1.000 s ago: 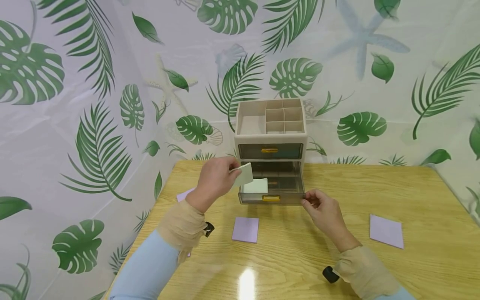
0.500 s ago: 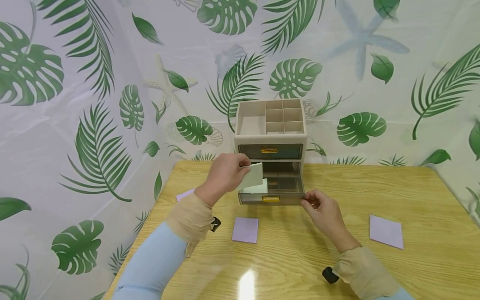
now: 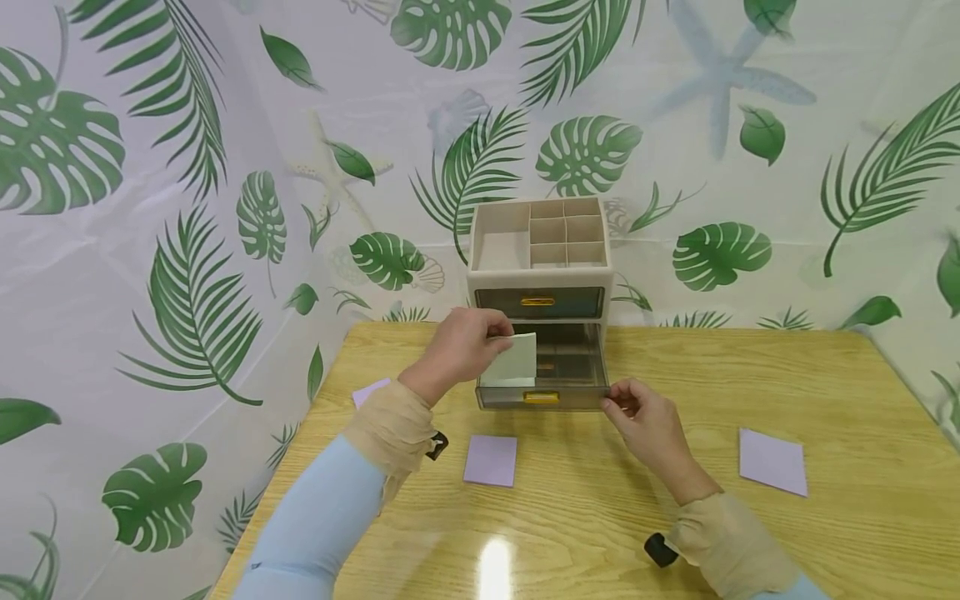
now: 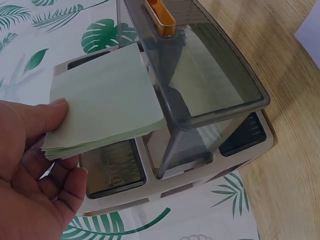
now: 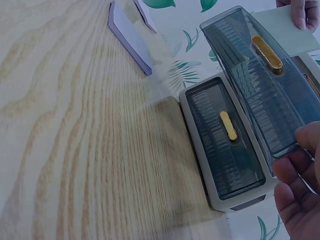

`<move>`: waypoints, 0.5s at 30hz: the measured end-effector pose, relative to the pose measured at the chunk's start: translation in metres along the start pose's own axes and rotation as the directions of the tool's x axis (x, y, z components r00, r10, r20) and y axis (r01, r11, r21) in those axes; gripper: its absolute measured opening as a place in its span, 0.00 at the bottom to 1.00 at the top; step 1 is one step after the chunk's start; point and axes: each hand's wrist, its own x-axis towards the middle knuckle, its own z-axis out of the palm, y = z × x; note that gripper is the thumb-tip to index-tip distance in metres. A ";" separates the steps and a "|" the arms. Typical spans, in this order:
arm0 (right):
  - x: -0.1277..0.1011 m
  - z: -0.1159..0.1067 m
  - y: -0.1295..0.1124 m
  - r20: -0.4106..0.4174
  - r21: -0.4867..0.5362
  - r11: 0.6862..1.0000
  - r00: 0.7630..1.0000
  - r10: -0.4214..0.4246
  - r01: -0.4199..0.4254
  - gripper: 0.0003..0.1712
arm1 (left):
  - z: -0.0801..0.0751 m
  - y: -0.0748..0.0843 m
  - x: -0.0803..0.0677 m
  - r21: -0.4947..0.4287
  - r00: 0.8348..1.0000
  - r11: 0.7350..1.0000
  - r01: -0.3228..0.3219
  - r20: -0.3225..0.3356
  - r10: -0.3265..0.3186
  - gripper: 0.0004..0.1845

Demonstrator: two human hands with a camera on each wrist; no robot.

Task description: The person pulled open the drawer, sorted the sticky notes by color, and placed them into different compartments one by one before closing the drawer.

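One leaf-printed sheet (image 3: 675, 158) covers the wall behind one wooden table (image 3: 750, 367). On the table stands one beige organizer (image 3: 543, 273) with seven open compartments on top, one large and six small, and three drawers. Its middle drawer (image 3: 573, 398) is pulled out; the upper drawer (image 3: 577, 302) and lower drawer (image 5: 205, 135) are closed. Of two hands, the right hand (image 3: 648, 421) pinches the open drawer's front right corner, and the left hand (image 3: 462, 346) has thumb and fingers clamped on one green pad (image 3: 519, 357), tilted above the drawer's left side. Another green pad (image 3: 517, 382) lies inside, beneath it. Three purple pads (image 3: 491, 460) show on the table. Each drawer bears one gold handle (image 3: 542, 398).
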 end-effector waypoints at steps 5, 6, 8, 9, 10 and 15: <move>0.000 0.000 0.000 -0.002 0.005 1.000 1.000 -0.005 0.005 0.04 | 0.004 -0.004 0.004 -0.012 0.999 1.000 -0.013 0.038 0.014 0.02; 0.000 -0.001 0.000 -0.003 0.005 1.000 1.000 -0.005 0.005 0.04 | 0.005 -0.005 0.004 -0.015 0.999 1.000 -0.016 0.051 0.017 0.02; 0.000 0.000 0.000 -0.004 0.004 1.000 1.000 -0.006 0.006 0.04 | 0.006 -0.007 0.005 -0.020 0.997 1.000 -0.020 0.079 0.022 0.02; 0.000 0.000 0.000 -0.005 0.004 1.000 1.000 -0.005 0.005 0.04 | 0.007 -0.008 0.005 -0.023 0.995 0.999 -0.025 0.092 0.027 0.02; 0.000 0.000 0.000 -0.006 0.004 1.000 1.000 -0.006 0.006 0.04 | 0.007 -0.009 0.006 -0.024 0.994 0.999 -0.028 0.105 0.031 0.02; 0.000 -0.001 -0.001 -0.004 0.005 1.000 1.000 -0.004 0.004 0.04 | 0.014 -0.016 0.007 -0.030 0.985 0.998 -0.048 0.164 0.052 0.03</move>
